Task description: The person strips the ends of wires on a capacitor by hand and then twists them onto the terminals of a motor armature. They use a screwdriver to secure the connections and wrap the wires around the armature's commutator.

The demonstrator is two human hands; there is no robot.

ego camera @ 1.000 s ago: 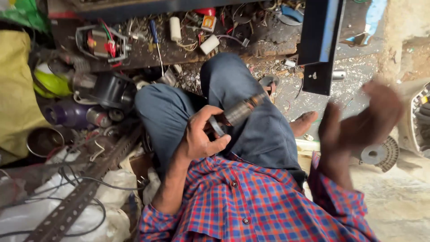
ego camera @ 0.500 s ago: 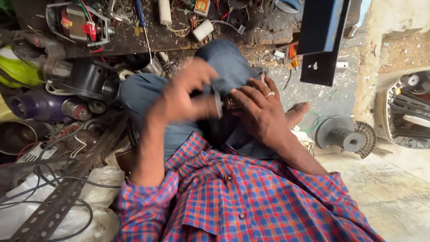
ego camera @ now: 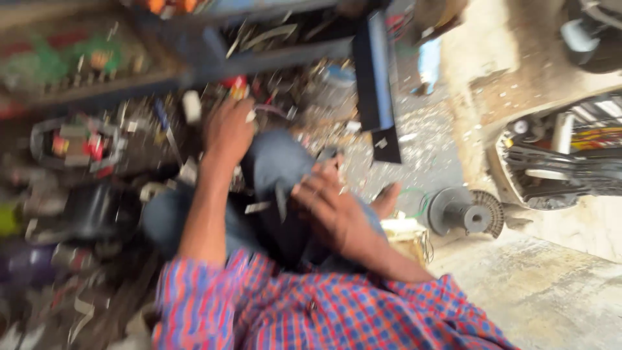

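The dark part (ego camera: 327,159) sits on my lap under my right hand (ego camera: 330,207), fingers closed round it, while my left hand (ego camera: 228,129) has left it, reaching into the clutter (ego camera: 194,107), grip unclear.

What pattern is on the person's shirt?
The shirt has a red and blue check pattern, shown best in the head view.

Loose parts and scrap (ego camera: 285,104) are crowding the floor at twelve o'clock, hemming in the left hand (ego camera: 228,133) on every side. A dark upright bar (ego camera: 376,84) is blocking the one o'clock direction. At three o'clock, the grey motor rotor (ego camera: 463,212) is standing beside bare concrete floor (ego camera: 551,291), which is lying open at four o'clock.
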